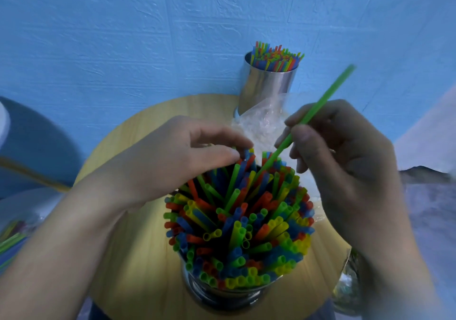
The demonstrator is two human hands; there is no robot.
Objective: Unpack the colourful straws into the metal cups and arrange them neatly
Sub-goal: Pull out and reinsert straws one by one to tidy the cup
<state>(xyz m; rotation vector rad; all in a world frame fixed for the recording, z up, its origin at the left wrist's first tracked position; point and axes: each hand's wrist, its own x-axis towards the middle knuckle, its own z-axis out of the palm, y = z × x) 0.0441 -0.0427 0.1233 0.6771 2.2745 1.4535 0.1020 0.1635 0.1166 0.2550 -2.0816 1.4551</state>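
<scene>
A metal cup [222, 295] at the near edge of the round wooden table [128, 258] is packed with colourful straws [239, 223] that fan outward. My right hand [340, 151] pinches a single green straw [318, 107], whose lower end dips among the straws at the cup's far side. My left hand [172, 156] hovers over the cup's far left rim, its thumb and fingertips curled around the tips of a few straws there. A second metal cup [266, 85] full of straws stands at the back by the wall.
A crumpled clear plastic bag [261, 122] lies between the two cups. More straws in plastic [12, 235] lie off the table at the left edge. A blue textured wall [123, 35] rises right behind the table. Another clear wrapper [348, 282] hangs at the table's right edge.
</scene>
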